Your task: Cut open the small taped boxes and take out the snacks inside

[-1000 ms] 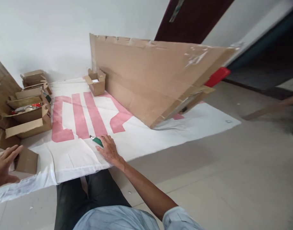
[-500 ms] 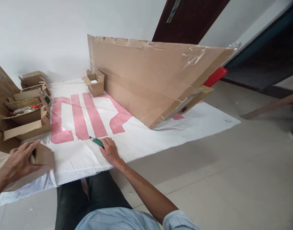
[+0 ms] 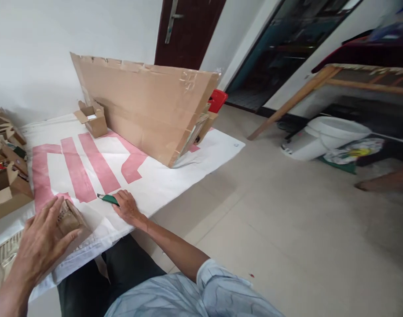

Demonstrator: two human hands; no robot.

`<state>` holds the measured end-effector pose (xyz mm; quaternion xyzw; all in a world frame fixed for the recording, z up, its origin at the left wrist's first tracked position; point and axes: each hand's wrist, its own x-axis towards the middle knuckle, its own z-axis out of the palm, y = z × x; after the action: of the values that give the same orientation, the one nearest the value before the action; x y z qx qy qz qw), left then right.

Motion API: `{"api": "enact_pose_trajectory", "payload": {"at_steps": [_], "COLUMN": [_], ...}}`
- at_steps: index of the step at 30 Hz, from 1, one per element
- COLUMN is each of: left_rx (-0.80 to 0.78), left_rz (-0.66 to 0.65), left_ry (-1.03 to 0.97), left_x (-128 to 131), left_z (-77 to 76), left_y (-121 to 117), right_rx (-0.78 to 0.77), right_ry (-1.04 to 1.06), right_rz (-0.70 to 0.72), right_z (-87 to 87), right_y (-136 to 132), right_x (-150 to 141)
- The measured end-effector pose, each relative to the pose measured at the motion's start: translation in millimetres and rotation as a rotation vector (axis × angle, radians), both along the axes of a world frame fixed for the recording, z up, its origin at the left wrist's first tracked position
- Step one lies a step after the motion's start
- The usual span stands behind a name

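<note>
Under my left hand [image 3: 41,240] is a brown cardboard box [image 3: 69,218], near the front edge of the cloth-covered table. My thumb lies along its near side and my long fingers reach over its top, so the hand grips it. Part of the box is hidden beneath the palm. To the right, my right hand [image 3: 127,207] rests on the white cloth, closed around a green-handled utility knife [image 3: 108,199]. The knife's tip points left, over the cloth.
Open cardboard boxes [image 3: 10,193] with packed items line the left side. A small open box [image 3: 92,119] stands by a large upright cardboard sheet [image 3: 132,105]. Pink figures mark the white cloth [image 3: 168,185]. On the floor at right is a white bucket [image 3: 333,134] beneath a wooden-legged table [image 3: 297,97].
The view has swung to the right. My left hand has moved the cardboard box rightward along the table, closer to my right hand. The knife stays in my right hand.
</note>
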<state>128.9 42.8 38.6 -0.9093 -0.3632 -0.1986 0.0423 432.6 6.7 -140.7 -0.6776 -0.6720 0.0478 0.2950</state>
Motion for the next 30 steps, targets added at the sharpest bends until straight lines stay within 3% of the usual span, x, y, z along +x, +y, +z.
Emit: {"api": "enact_pose_trajectory", "payload": {"at_steps": [5, 8, 11, 15, 19, 30], "left_rx": [-0.036, -0.176, -0.384, -0.433, -0.525, -0.497], "left_rz": [0.278, 0.459, 0.537, 0.547, 0.518, 0.475], "left_ry": [-0.320, -0.506, -0.690, -0.865, -0.993, -1.054], "left_x": [-64, -95, -110, -113, -113, -93], "left_z": [23.2, 14.3, -6.9, -35.9, -54.7, -65.7], "left_y": [-29, -52, -71, -82, -82, -97], "right_rx": [0.056, 0.123, 0.163, 0.185, 0.195, 0.230], "right_ry": [0.043, 0.065, 0.065, 0.064, 0.058, 0.047], "right_rz": [0.009, 0.026, 0.054, 0.063, 0.060, 0.075], "right_z": [-12.1, -22.6, -30.2, -34.6, -37.7, -41.3], "right_y": [-16, -25, -31, -36, -38, -41], "right_x": [-2, 0, 3, 6, 7, 10]}}
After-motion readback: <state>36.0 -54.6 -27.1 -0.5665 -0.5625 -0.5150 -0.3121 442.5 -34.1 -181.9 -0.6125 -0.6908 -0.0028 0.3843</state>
